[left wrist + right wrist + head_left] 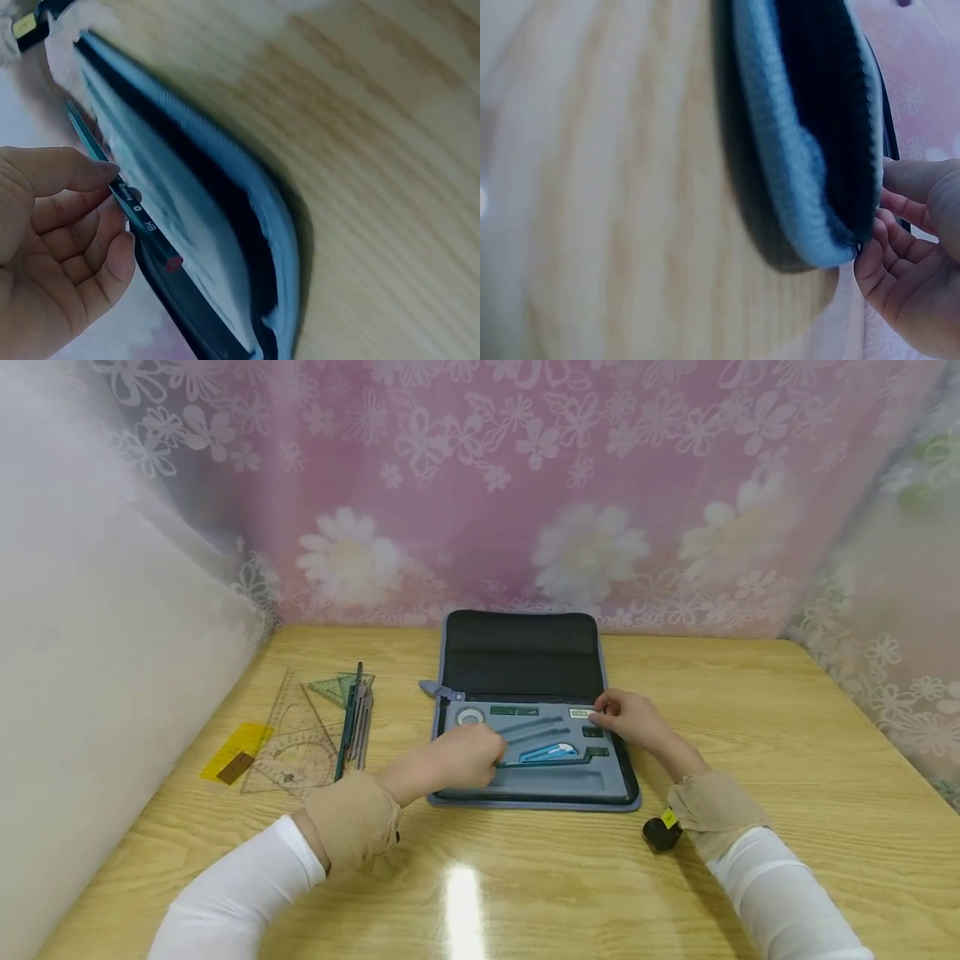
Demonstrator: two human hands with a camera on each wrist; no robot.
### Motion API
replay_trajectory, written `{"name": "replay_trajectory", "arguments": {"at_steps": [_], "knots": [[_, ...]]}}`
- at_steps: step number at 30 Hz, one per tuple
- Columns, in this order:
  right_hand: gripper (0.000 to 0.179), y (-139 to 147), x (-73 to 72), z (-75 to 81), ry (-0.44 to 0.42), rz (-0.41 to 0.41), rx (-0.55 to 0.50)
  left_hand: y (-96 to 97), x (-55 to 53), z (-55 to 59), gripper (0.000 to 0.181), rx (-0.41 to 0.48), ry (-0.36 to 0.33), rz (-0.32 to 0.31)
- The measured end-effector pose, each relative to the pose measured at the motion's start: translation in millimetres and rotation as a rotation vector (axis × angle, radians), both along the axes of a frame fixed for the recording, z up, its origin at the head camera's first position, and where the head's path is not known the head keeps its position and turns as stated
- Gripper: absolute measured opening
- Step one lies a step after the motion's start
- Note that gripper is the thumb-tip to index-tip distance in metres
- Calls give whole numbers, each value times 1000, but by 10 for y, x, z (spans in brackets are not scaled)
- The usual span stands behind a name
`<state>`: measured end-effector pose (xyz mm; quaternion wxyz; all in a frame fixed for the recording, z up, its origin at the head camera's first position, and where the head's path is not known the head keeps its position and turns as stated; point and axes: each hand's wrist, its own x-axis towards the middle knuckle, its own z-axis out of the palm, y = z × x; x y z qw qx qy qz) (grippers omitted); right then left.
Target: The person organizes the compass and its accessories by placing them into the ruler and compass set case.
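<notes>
My left hand (457,756) pinches a dark green HB pencil (139,214) with a red end between thumb and fingers. It is over the front of the grey tray (555,783) in an unzipped case (522,652). The pencil points toward the tray's right side. My right hand (633,722) holds the case's right edge near the hinge; its thumb tip is hidden in the right wrist view. Beside those fingers is a small white block (581,714). A light blue utility knife (549,752) and a white ring (471,717) lie in the tray.
Left of the case lie clear set squares (288,727), a green triangle (326,690), several pencil-like and metal tools (358,718), a yellow sheet (236,747) and a brown block (236,767). A black tape measure (662,833) sits under the right forearm. Curtains border the table.
</notes>
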<state>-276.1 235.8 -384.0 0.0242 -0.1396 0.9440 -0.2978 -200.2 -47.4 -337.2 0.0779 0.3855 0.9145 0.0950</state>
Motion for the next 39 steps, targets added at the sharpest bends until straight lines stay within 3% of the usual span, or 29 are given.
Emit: {"name": "replay_trajectory", "arguments": {"at_steps": [7,19,29,34,39], "knots": [[22,-26,3,-8,-6,3,-15,167,49,-89,44,-88,52,-36],[22,-18,11,4,-3,11,-17,236,41,-115,37,-148,3,-10],[22,-15,10,-24,5,2,-4,214,27,-122,42,-118,-15,-23],[23,-13,19,4,2,-3,-6,197,9,-114,38,-84,-37,-61],[23,-13,24,18,4,-3,-6,182,10,-103,47,-54,-76,-82]]}}
